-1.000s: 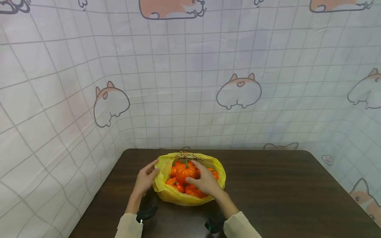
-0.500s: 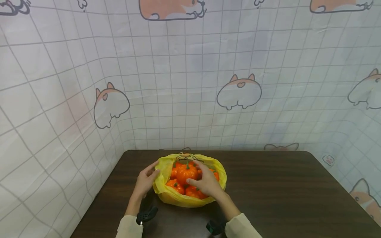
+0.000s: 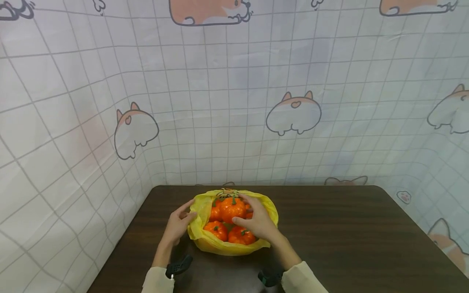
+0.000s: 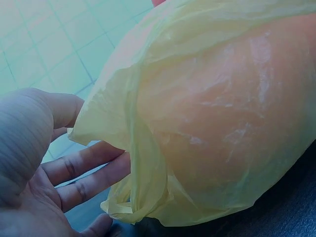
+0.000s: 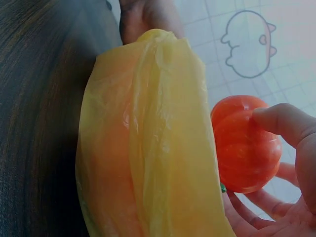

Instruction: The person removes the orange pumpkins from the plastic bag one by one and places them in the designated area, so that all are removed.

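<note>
Clearly the top pumpkin lies between hands, right gripping it, left the bag.

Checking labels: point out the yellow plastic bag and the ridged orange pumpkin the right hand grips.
yellow plastic bag [image 4: 222,118], left wrist view, side wall
ridged orange pumpkin [image 5: 244,148], right wrist view, ribbed side

A dark wood-grain counter stretches before me, enclosed by white grid-patterned fabric printed with cartoon corgis.
</note>
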{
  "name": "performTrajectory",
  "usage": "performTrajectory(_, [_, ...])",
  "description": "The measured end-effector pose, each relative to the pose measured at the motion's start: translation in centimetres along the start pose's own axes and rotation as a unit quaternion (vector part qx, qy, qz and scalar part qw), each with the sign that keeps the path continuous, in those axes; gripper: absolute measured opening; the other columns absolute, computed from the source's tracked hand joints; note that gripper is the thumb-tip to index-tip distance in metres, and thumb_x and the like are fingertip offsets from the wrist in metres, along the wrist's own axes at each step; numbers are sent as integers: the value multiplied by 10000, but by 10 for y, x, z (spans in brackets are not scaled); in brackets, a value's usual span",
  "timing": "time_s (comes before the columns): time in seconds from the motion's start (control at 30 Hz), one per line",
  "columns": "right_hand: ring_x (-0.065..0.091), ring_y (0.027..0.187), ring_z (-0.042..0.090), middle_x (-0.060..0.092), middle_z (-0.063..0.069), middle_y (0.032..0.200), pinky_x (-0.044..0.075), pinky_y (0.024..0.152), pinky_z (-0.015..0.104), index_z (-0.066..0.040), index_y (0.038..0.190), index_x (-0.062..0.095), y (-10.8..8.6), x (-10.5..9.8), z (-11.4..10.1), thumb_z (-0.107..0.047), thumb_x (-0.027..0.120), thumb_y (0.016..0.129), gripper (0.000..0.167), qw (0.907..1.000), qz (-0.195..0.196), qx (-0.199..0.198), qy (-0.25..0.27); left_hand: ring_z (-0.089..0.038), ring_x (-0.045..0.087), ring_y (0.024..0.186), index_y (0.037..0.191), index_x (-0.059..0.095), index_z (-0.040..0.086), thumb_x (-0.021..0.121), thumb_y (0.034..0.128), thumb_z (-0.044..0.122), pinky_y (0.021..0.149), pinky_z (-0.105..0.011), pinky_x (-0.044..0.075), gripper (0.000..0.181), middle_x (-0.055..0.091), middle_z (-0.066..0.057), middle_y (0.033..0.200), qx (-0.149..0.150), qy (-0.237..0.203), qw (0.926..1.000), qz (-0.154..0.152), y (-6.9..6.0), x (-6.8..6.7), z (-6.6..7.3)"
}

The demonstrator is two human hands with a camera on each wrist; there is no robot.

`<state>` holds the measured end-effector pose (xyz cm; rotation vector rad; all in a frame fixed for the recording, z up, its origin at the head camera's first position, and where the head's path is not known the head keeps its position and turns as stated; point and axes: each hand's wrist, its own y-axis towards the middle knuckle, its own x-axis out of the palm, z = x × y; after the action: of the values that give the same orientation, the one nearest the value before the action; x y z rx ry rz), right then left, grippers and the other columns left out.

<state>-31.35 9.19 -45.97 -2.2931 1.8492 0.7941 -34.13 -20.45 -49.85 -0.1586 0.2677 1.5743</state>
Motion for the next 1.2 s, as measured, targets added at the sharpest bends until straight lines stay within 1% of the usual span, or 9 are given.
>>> performTrajectory(0.1, [551,1242,349,474,150,1474,504,1006,530,-175,1560,440,-1,-2,-1,-312,802,891,773,10000,-20,-48,-64,-150,633,783,1510,531,214,662,1003,167,664,-280,535,526,709,-133,968,-12,-83,10000,-50,0,0,-1])
performTrajectory(0.2, [554,1230,362,480,141,1429,525,979,515,-194,1560,447,-2,-5,-1,-319,802,890,769,9999,-44,-50,-119,-139,619,737,1512,528,226,674,996,170,642,-282,526,539,707,-92,908,-30,-182,9997,-137,0,0,-2])
performTrajectory(0.3, [557,1232,380,480,139,1395,548,949,498,-212,1552,460,-3,-8,-2,-322,800,890,752,9999,-59,-34,-144,-125,561,641,1517,518,223,679,991,161,605,-286,498,553,702,-72,864,-22,-222,9995,-208,-1,0,-2])
performTrajectory(0.43, [565,1239,380,471,135,1409,567,937,473,-213,1535,483,-3,-13,-2,-306,806,883,733,9999,-42,-7,-102,-121,488,574,1519,513,221,692,978,134,583,-293,464,577,695,-59,826,-16,-238,9994,-257,-2,0,-1])
performTrajectory(0.6, [570,1230,363,480,112,1404,573,940,450,-214,1502,522,-5,-21,1,-273,826,868,705,9999,86,23,-72,-125,493,579,1518,514,211,695,967,100,595,-289,467,590,698,-67,812,26,-272,9993,-274,-2,0,-2])
performTrajectory(0.8, [568,1215,355,493,114,1382,568,948,479,-240,1496,526,-12,-32,7,-269,837,861,708,9997,197,72,-137,-118,587,659,1515,519,202,698,960,75,628,-274,514,596,723,-82,870,-18,-321,9992,-247,-1,2,-2])
performTrajectory(0.97, [573,1201,367,489,147,1366,582,920,473,-203,1491,522,-15,-43,12,-257,835,866,702,9994,270,14,-221,-124,557,627,1512,522,205,698,958,66,613,-276,501,598,732,-106,900,-74,-358,9991,-204,0,1,-1])
performTrajectory(1.1, [574,1184,370,479,166,1348,596,890,431,-185,1495,513,-16,-53,14,-247,833,869,706,9991,346,-33,-231,-125,594,680,1512,522,206,703,954,61,632,-271,526,604,733,-116,940,-104,-321,9993,-130,0,0,0])
performTrajectory(1.2, [592,1179,386,474,184,1317,592,899,435,-169,1501,504,-15,-61,16,-240,830,872,712,9987,446,-113,-225,-138,626,727,1511,523,200,703,950,48,646,-273,543,608,733,-129,970,-98,-327,9994,-74,0,0,0])
